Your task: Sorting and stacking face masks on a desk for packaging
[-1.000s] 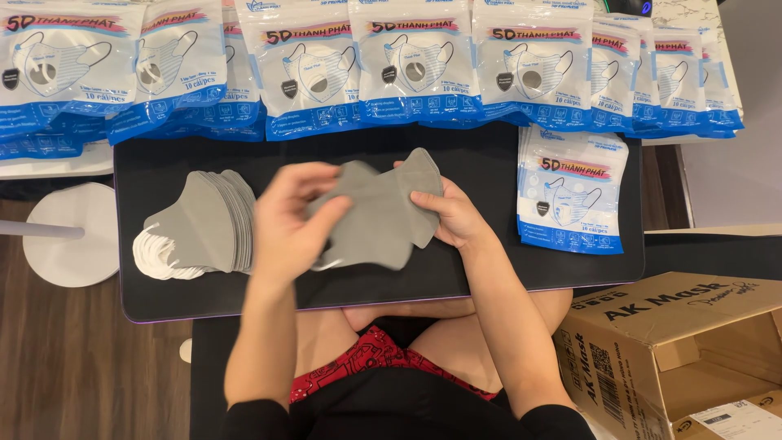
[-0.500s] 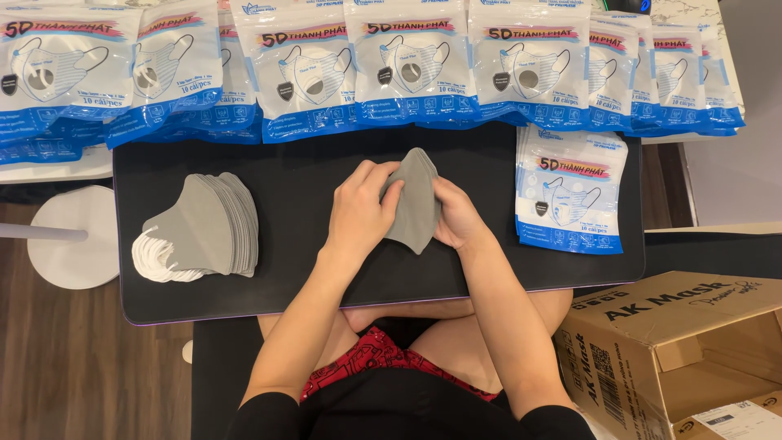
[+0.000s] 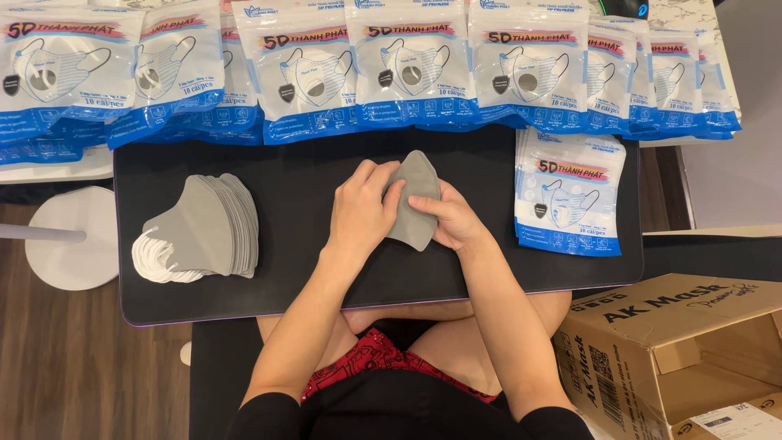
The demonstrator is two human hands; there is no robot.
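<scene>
A folded grey face mask [image 3: 415, 200] is held between both hands over the middle of a black mat [image 3: 326, 277] that is laid across the work surface. The left hand [image 3: 361, 213] is laid flat along the mask's left edge, its fingers close together and its fingertips pressed on the fabric; the right hand [image 3: 456, 222] is closed on the mask's right edge, with the thumb on top and the other fingers tucked beneath, so that the mask is pinched there. The mask is stood on its narrow end, its rounded tip pointed away from the person. Well apart from it, at the left end of the mat, a stack of grey masks [image 3: 213, 224] is fanned out, with white ear loops [image 3: 159, 259] bunched at its lower left. At the right end of the mat a small pile of blue-and-white mask packets [image 3: 570, 195] is set down. Along the far edge a row of packets of the same kind [image 3: 366, 69] is overlapped from side to side. An open cardboard box [image 3: 676, 350] is seen at the lower right, beside the person's knee.
</scene>
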